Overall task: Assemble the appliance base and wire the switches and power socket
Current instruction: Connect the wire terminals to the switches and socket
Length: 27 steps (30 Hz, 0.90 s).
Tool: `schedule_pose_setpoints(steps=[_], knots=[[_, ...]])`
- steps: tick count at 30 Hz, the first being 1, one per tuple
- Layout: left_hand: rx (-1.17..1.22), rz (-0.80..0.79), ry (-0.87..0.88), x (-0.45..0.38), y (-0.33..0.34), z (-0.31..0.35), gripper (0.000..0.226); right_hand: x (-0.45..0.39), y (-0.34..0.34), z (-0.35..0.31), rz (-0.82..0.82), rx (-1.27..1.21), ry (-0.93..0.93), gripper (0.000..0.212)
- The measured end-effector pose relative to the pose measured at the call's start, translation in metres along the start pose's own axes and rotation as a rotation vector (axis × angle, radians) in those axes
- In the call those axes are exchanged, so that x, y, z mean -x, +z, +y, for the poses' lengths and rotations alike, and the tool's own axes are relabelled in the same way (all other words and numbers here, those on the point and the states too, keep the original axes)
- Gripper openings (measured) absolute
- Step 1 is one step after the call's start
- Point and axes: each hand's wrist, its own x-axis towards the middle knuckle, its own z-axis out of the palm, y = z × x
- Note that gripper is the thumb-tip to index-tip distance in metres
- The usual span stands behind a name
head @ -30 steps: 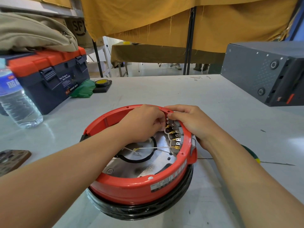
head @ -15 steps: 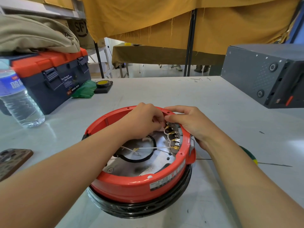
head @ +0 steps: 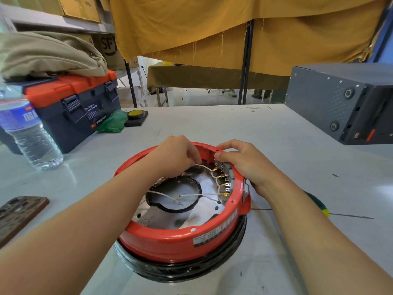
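Red base (head: 170,241) under both hands (head: 212,158)

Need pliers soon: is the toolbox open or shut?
Shut. The toolbox has its orange lid down flush on the blue body, both front latches lie flat, and a folded beige cloth sits on top.

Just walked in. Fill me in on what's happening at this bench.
A person is wiring the inside of a red appliance base that sits open side up on the white table. The left hand pinches a white wire leading to the row of brass terminals on the inner wall. The right hand grips the rim beside those terminals, steadying it. Another white wire lies loose across the metal floor.
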Motion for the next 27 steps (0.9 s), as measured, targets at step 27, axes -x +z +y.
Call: schedule_pose_setpoints(steps=[27], knots=[[0.504,0.264,-0.306,0.058,-0.014,-0.072,0.028,0.008,0.002,-0.008,-0.027,-0.008,-0.01,0.029]])
